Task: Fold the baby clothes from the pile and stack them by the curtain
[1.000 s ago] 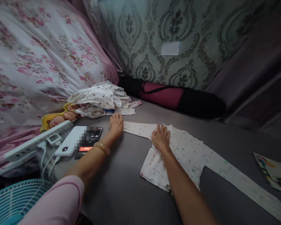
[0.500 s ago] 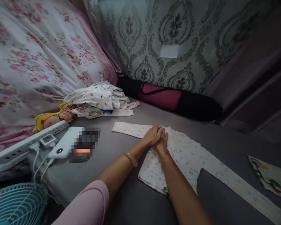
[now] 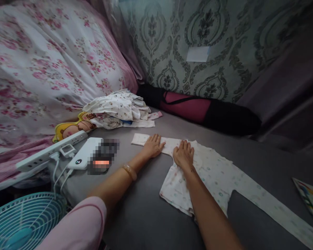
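Observation:
A small white long-sleeved shirt (image 3: 211, 170) with a faint coloured print lies spread on the grey sheet (image 3: 143, 194), one sleeve stretched left and the other toward the lower right. My left hand (image 3: 153, 146) rests flat on the left sleeve, fingers extended, a bangle (image 3: 129, 172) on that wrist. My right hand (image 3: 184, 153) presses flat on the shirt by the left shoulder, fingers pointing away from me. Neither hand grips the cloth. Part of the shirt's body is hidden under my right forearm.
A pile of crumpled clothes (image 3: 120, 106) lies at the back left near a yellow cartoon cushion (image 3: 65, 130). On the left are a power strip (image 3: 52, 151), a white power bank (image 3: 85, 152) and a fan (image 3: 23, 222). A black-and-maroon long bag (image 3: 190, 106) lies along the wall.
My hands were together near the shirt's left shoulder. Now they are apart: the left has slid left along the sleeve, while the right lies flat near the shoulder. The view has shifted slightly.

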Demonstrator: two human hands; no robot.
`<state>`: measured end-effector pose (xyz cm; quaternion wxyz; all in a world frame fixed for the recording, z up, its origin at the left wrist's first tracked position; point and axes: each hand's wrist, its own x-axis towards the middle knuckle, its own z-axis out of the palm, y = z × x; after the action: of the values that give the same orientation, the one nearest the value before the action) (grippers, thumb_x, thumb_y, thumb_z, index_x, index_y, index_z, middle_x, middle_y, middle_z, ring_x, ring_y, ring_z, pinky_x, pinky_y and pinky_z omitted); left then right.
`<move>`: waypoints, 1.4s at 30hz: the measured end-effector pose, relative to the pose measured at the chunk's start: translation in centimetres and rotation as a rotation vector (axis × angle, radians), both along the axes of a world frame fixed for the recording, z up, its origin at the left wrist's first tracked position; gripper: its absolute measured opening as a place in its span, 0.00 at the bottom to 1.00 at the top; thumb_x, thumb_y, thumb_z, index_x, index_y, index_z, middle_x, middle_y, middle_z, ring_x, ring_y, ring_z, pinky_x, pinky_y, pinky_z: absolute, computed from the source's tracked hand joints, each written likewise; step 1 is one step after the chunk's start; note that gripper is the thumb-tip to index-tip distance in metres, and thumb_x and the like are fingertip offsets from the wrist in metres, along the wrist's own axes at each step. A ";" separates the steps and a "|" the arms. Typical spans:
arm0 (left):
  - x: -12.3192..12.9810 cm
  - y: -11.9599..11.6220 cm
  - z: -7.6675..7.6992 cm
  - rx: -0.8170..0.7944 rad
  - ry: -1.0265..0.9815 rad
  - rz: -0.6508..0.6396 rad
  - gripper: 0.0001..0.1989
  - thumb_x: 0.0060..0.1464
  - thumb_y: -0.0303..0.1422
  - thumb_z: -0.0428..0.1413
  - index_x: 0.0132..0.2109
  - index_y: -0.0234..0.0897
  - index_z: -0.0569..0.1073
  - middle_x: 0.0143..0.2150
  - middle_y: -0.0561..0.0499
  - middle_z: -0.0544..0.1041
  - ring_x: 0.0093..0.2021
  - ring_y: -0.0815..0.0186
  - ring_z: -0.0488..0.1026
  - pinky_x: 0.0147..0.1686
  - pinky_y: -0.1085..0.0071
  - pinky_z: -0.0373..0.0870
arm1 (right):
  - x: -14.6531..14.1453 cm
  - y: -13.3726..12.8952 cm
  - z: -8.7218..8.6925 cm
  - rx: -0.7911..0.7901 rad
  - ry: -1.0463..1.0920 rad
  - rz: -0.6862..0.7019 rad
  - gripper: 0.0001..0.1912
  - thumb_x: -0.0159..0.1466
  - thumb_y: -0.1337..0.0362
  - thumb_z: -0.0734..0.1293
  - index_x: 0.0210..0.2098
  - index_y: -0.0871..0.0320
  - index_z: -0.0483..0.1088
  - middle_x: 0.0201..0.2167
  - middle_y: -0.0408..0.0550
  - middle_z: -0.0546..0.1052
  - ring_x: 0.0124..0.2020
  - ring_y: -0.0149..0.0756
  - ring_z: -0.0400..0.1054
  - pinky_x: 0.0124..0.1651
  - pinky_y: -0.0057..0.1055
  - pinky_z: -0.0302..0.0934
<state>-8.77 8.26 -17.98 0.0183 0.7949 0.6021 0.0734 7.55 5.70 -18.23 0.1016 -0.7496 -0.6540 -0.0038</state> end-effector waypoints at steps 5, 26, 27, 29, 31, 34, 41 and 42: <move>-4.2 0.1 0.5 -0.021 0.056 0.101 0.33 0.65 0.44 0.33 0.66 0.23 0.55 0.67 0.35 0.55 0.68 0.54 0.50 0.64 0.58 0.46 | 0.1 0.1 0.0 0.003 0.002 0.001 0.31 0.66 0.61 0.50 0.65 0.70 0.53 0.67 0.58 0.53 0.67 0.48 0.43 0.65 0.46 0.35; -7.3 -1.5 0.6 0.386 -0.118 0.002 0.23 0.63 0.39 0.39 0.56 0.27 0.65 0.59 0.33 0.67 0.61 0.52 0.60 0.60 0.55 0.52 | 12.2 -6.4 3.7 0.019 0.282 0.057 0.28 0.68 0.60 0.50 0.64 0.67 0.54 0.64 0.55 0.59 0.65 0.35 0.51 0.64 0.30 0.44; -7.2 -1.9 0.8 0.373 -0.133 0.000 0.23 0.63 0.38 0.40 0.56 0.28 0.66 0.58 0.34 0.67 0.60 0.52 0.61 0.59 0.55 0.54 | 13.4 -7.6 3.6 0.027 0.293 0.033 0.27 0.68 0.61 0.52 0.64 0.66 0.55 0.63 0.54 0.61 0.63 0.35 0.54 0.63 0.30 0.46; -6.7 -2.8 1.2 0.322 -0.160 0.020 0.21 0.62 0.38 0.42 0.53 0.30 0.68 0.55 0.35 0.69 0.56 0.51 0.64 0.55 0.55 0.57 | 15.4 -10.1 3.4 0.072 0.295 0.002 0.25 0.66 0.63 0.54 0.60 0.66 0.61 0.60 0.55 0.66 0.59 0.35 0.60 0.60 0.29 0.50; -6.1 -3.9 1.6 0.247 -0.177 0.049 0.18 0.60 0.40 0.45 0.48 0.33 0.72 0.50 0.37 0.72 0.52 0.51 0.67 0.51 0.56 0.61 | 16.7 -12.5 3.4 0.104 0.274 -0.021 0.21 0.65 0.63 0.55 0.53 0.64 0.68 0.51 0.53 0.73 0.51 0.35 0.66 0.54 0.28 0.56; -5.0 -5.9 2.1 0.085 -0.199 0.023 0.18 0.58 0.43 0.47 0.37 0.35 0.75 0.40 0.41 0.73 0.44 0.55 0.69 0.44 0.61 0.63 | 17.5 -16.0 3.6 0.047 0.245 -0.113 0.18 0.64 0.59 0.56 0.40 0.59 0.74 0.33 0.47 0.77 0.36 0.35 0.69 0.39 0.27 0.58; -3.1 -11.5 3.0 -0.230 -0.316 -0.190 0.23 0.55 0.48 0.47 0.24 0.36 0.73 0.29 0.48 0.70 0.32 0.63 0.67 0.34 0.68 0.62 | 16.6 -22.3 4.0 -0.217 0.305 -0.142 0.25 0.63 0.49 0.55 0.21 0.58 0.70 0.16 0.41 0.67 0.21 0.30 0.60 0.24 0.27 0.45; -2.9 -12.2 3.1 -0.253 -0.330 -0.205 0.23 0.54 0.48 0.47 0.24 0.36 0.73 0.28 0.48 0.70 0.32 0.63 0.67 0.34 0.68 0.61 | 16.2 -22.9 4.1 -0.258 0.310 -0.152 0.25 0.63 0.48 0.55 0.20 0.58 0.70 0.16 0.41 0.66 0.20 0.30 0.60 0.24 0.27 0.45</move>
<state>-11.63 -3.98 -14.86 0.2233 0.8204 0.5115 0.1243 23.76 -17.17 -14.11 0.1036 -0.7953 -0.5671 0.1874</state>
